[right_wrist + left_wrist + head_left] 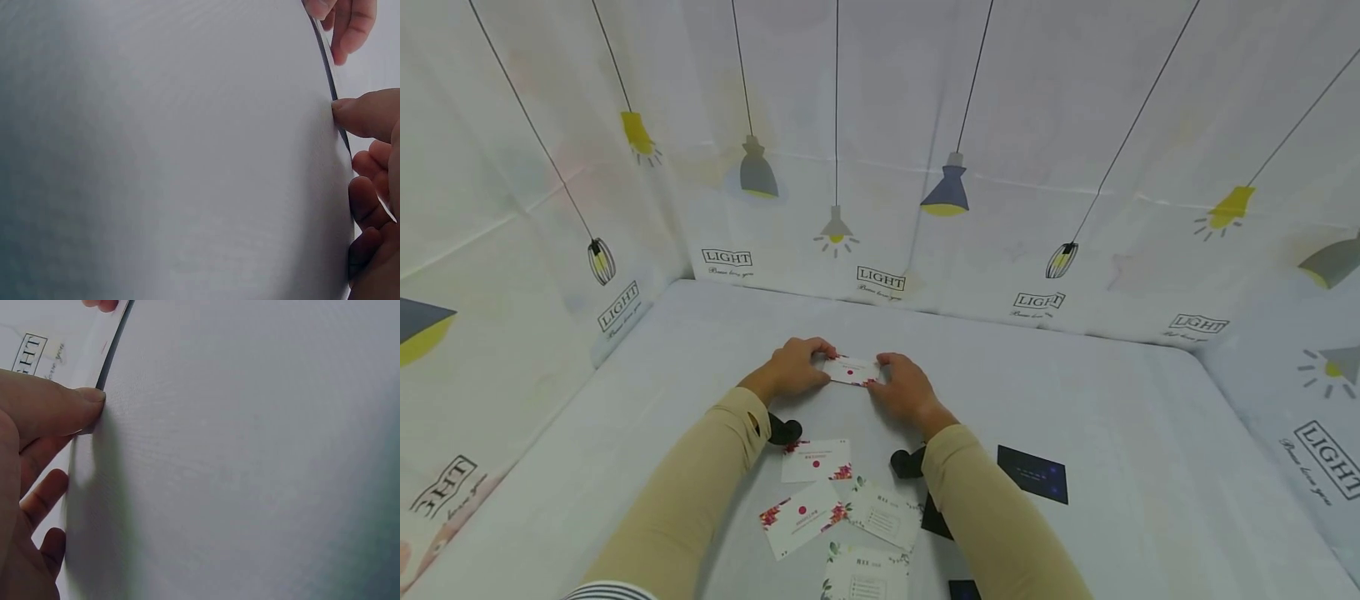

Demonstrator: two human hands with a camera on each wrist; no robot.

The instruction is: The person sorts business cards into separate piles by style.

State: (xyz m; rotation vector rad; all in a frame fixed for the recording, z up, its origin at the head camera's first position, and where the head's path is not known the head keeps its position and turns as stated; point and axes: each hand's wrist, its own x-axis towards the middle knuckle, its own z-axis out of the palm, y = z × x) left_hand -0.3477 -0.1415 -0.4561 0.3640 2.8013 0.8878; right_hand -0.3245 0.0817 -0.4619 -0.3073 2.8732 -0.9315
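We held a small white card (pixel 852 371) between our two hands, out past the middle of the cloth-covered worktop (pixel 1112 433). Our left hand (pixel 793 367) pinched its left short end and our right hand (pixel 904 389) pinched the right one, so each grip was closed on the card's edge, thumb against fingers. From the left wrist view the card (pixel 103 353) showed almost edge-on as a thin strip, with our thumb (pixel 56 409) pressed at its corner; the right wrist view showed the thumb (pixel 369 112) against the same thin edge (pixel 334 100).

We judged the card to be very light and thin, stiff enough to keep flat between two pinches yet easy to bend or crease if squeezed along its length. Its smooth face would likely slip under a loose hold, so the short ends or corners seemed the best places to take it.

Nearer to us lay more loose cards: white ones with red flower corners (pixel 817 460) (pixel 802 517), paler ones with leaf print (pixel 885 514) (pixel 865 575), and a dark blue one (pixel 1032 473) off to the right. Curtain walls printed with hanging lamps (pixel 943 192) stood round the worktop.
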